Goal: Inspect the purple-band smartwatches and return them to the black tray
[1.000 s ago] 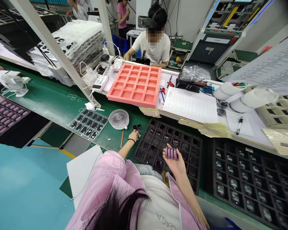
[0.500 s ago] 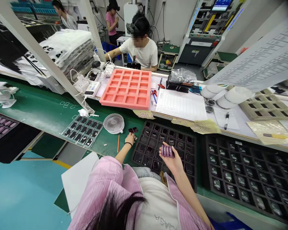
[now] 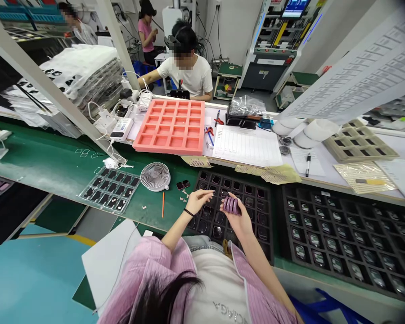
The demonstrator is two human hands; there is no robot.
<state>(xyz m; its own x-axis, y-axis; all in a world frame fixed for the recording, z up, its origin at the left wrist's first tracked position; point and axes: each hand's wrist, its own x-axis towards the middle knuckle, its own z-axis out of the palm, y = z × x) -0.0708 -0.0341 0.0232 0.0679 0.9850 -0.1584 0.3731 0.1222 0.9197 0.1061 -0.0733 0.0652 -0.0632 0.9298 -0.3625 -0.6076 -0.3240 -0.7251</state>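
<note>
My right hand (image 3: 239,217) grips a small stack of purple parts (image 3: 231,206) above a black compartment tray (image 3: 234,211), whose square recesses hold dark pieces. My left hand (image 3: 197,201), with a black band at its wrist, is open and holds nothing, its fingers reaching over the tray's left edge. Two small black pieces (image 3: 182,184) lie on the green bench mat (image 3: 54,166) just beyond that hand, with tiny pale bits (image 3: 183,195) beside them.
A small white fan (image 3: 155,176), an orange stick (image 3: 162,204) and a clear tray of black pieces (image 3: 110,189) lie left of my hands. A larger black tray (image 3: 340,234) sits right. Beyond stand a coral foam tray (image 3: 168,127), papers and a seated co-worker (image 3: 184,67).
My left hand has lifted off the mat beside the small black pieces and moved right over the tray edge, fingers extended. My right hand still grips the purple parts. The whole view has shifted slightly.
</note>
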